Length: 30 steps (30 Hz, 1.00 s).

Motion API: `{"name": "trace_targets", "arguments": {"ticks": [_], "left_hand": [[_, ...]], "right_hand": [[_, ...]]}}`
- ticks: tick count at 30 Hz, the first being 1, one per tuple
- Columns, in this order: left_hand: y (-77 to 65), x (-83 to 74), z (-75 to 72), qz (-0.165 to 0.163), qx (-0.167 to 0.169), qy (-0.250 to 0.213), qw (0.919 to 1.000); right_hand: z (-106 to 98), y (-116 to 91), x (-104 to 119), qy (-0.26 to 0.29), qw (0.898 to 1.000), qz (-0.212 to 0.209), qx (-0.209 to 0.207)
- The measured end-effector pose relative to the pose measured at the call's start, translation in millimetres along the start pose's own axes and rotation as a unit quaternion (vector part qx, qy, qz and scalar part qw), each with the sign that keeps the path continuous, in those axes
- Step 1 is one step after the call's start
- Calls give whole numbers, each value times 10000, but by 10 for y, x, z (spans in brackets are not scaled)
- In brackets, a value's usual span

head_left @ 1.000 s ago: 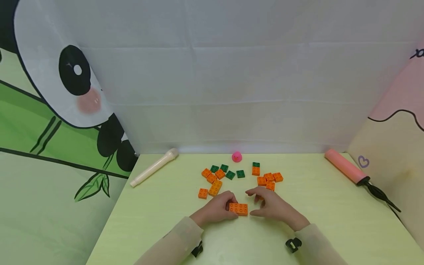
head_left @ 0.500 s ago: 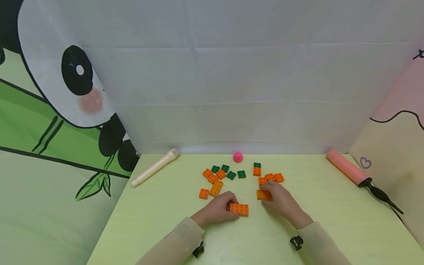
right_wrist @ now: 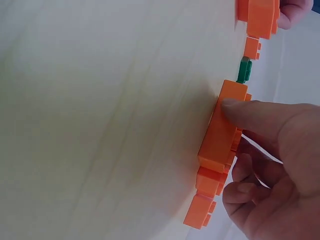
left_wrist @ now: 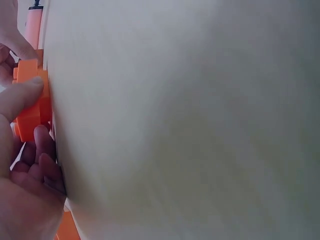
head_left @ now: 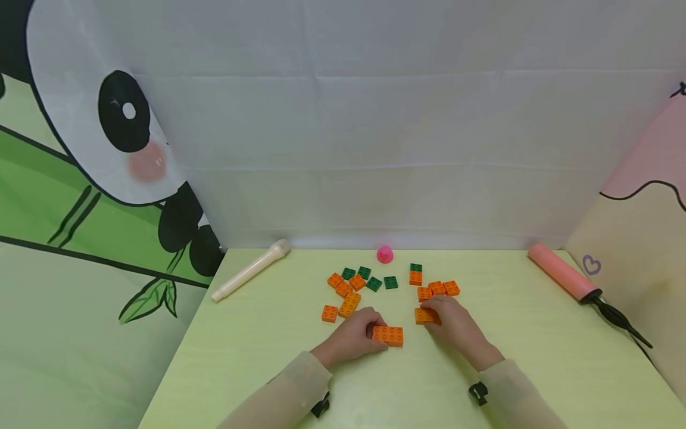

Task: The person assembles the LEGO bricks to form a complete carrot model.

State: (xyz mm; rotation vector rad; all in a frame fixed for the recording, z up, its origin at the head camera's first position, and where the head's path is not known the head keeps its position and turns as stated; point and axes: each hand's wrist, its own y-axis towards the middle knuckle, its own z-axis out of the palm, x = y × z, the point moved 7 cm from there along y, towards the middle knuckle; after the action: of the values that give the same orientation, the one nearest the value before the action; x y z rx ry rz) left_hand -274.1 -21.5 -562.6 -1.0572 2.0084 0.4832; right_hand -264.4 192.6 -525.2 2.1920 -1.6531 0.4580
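My left hand [head_left: 348, 336] grips a long eight-stud orange brick [head_left: 390, 336], thumb on the near side, studs facing up. In the left wrist view another orange layer [left_wrist: 45, 100] shows directly under that brick. Farther right, my right hand [head_left: 457, 326] pinches a second long orange brick [head_left: 423, 316]; its thumb presses the near side in the right wrist view, and the other fingers curl behind. That brick sits low over the table, just in front of a group of small orange bricks [head_left: 436, 288].
Left of centre lie small orange bricks [head_left: 329, 313], a yellowish-orange long brick [head_left: 349, 304] and several green bricks [head_left: 374, 284]. An orange-and-green pair [head_left: 415, 274] stands behind my right hand. Along the back are a pale stick [head_left: 252, 271], a pink ball [head_left: 384, 254] and a pink pump [head_left: 563, 273].
My right hand has moved away from beside the left hand's brick, forward and right, and taken hold of the second long orange brick. The left hand keeps its grip and has risen slightly.
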Motion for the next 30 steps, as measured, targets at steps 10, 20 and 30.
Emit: {"name": "trace_targets", "arguments": {"ticks": [10,20,30], "left_hand": [[72,-24,-13,-141,-481,513,9974],[167,-61,-50,-243,-684,1039,9919],[225,-132,-59,-268,-697,1365,9878]], "right_hand": [[5,-1,11,-44,10000,5,-32],[-57,1,32,41,9990,-264,-359],[-93,21,123,359,9980,-481,-216]]}}
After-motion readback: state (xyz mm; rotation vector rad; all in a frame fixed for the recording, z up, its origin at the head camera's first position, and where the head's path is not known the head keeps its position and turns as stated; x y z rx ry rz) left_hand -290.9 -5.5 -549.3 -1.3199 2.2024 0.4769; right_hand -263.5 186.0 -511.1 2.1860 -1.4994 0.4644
